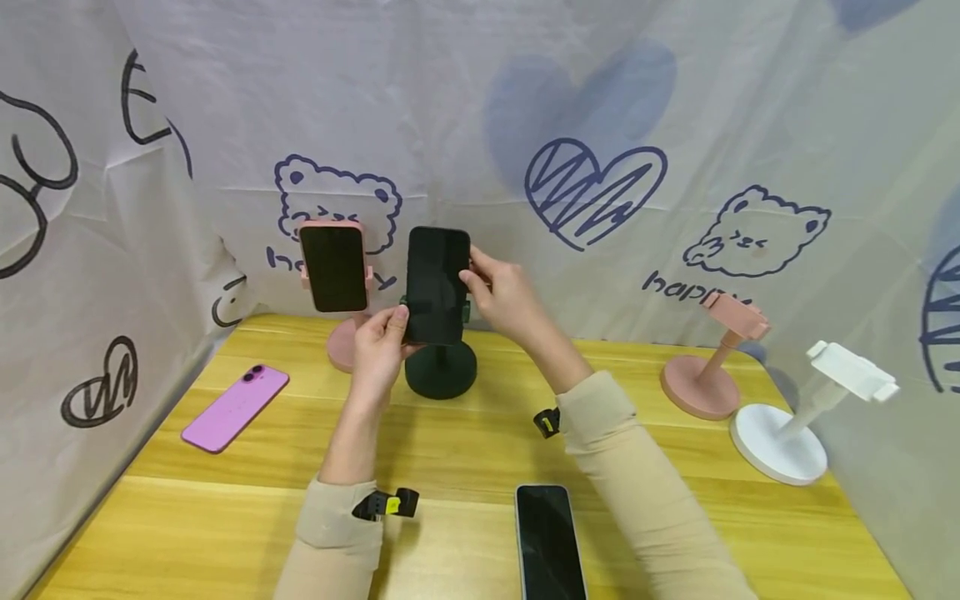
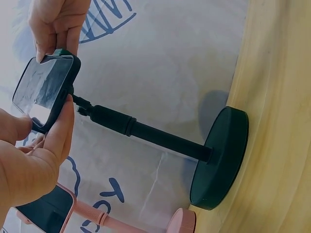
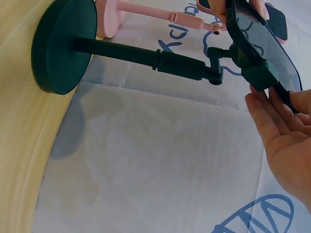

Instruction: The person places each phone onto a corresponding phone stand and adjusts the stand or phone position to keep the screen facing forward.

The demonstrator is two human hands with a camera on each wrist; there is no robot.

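A black phone [image 1: 437,283] stands upright at the head of a dark green phone stand [image 1: 441,371], its screen towards me. My left hand [image 1: 377,346] pinches the lower left edge, thumb on the front and fingers behind. With thumb and fingers my right hand [image 1: 506,296] grips the upper right edge. In the right wrist view the stand's green clamp [image 3: 260,73] sits against the back of the phone, close to the right fingers. The stand's post [image 2: 165,138] rises from its round base in the left wrist view.
Left of the green stand, a pink stand [image 1: 341,344] bears another phone [image 1: 334,268]. A purple phone [image 1: 236,408] lies at the table's left; another phone [image 1: 550,542] lies near the front. At right stand a pink stand [image 1: 701,387] and a white stand [image 1: 780,442]. A printed cloth [image 1: 465,108] hangs behind.
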